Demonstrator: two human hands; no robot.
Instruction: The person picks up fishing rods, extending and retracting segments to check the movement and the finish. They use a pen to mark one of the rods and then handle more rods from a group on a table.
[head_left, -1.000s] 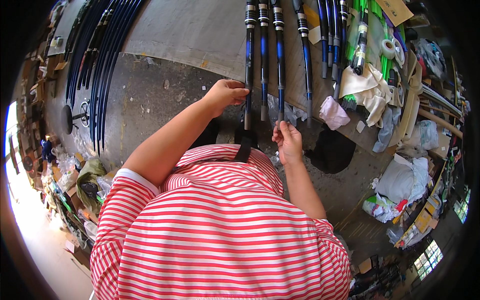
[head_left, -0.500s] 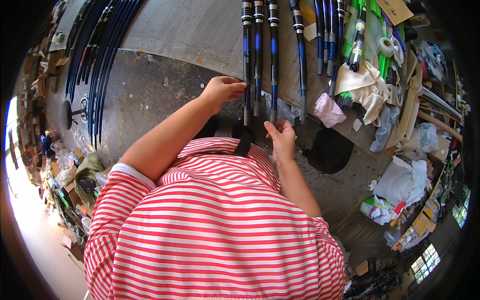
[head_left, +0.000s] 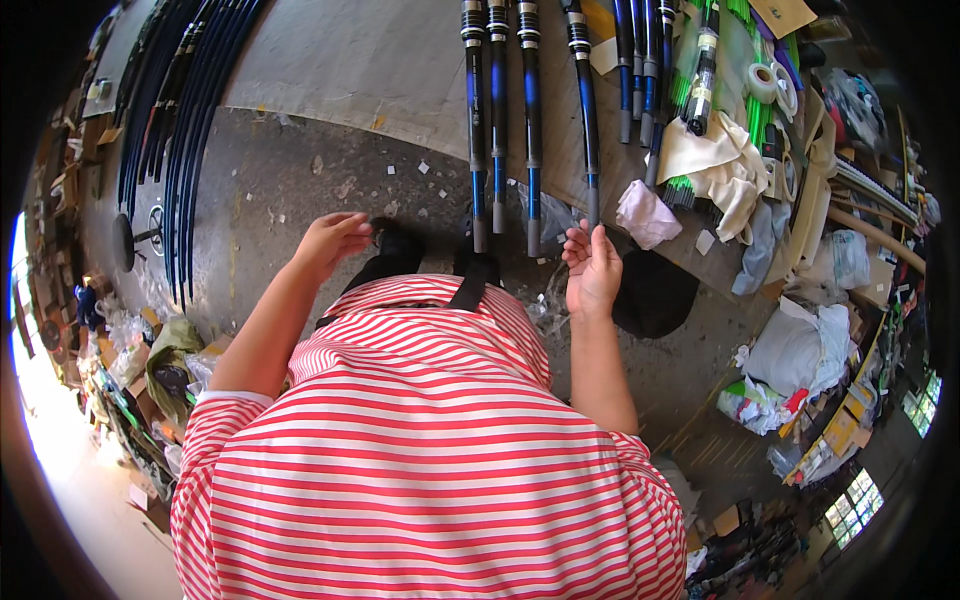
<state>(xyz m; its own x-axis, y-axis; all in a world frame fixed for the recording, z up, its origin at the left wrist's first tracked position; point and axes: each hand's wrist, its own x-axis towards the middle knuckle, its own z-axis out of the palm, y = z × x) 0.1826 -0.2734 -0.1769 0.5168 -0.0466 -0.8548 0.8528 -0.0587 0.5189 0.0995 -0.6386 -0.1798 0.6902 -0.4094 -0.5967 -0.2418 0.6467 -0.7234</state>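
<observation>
Several blue-and-black fishing rods with grey ends lie on the table, their lower ends jutting past its near edge. At the end of one fishing rod (head_left: 588,130), the rightmost of the separated ones, my right hand (head_left: 592,270) has its thumb and fingertips closed about the grey tip. Three more rods lie to its left: a fishing rod (head_left: 532,130), a shorter-reaching fishing rod (head_left: 498,120) and a fishing rod (head_left: 476,130). Away from them, my left hand (head_left: 333,243) hovers over the floor, holding nothing, its fingers loosely stretched.
On the table's right lie a pink cloth (head_left: 646,214), a cream cloth (head_left: 710,165), tape rolls (head_left: 762,82) and green rods (head_left: 686,85). A bundle of long dark-blue rods (head_left: 195,140) stands out at the left. Below the table edge is a black round seat (head_left: 655,295).
My left hand has let go of the leftmost separated rod and swung left. My right hand has shifted from the third rod's end to the fourth one's. The view has moved slightly.
</observation>
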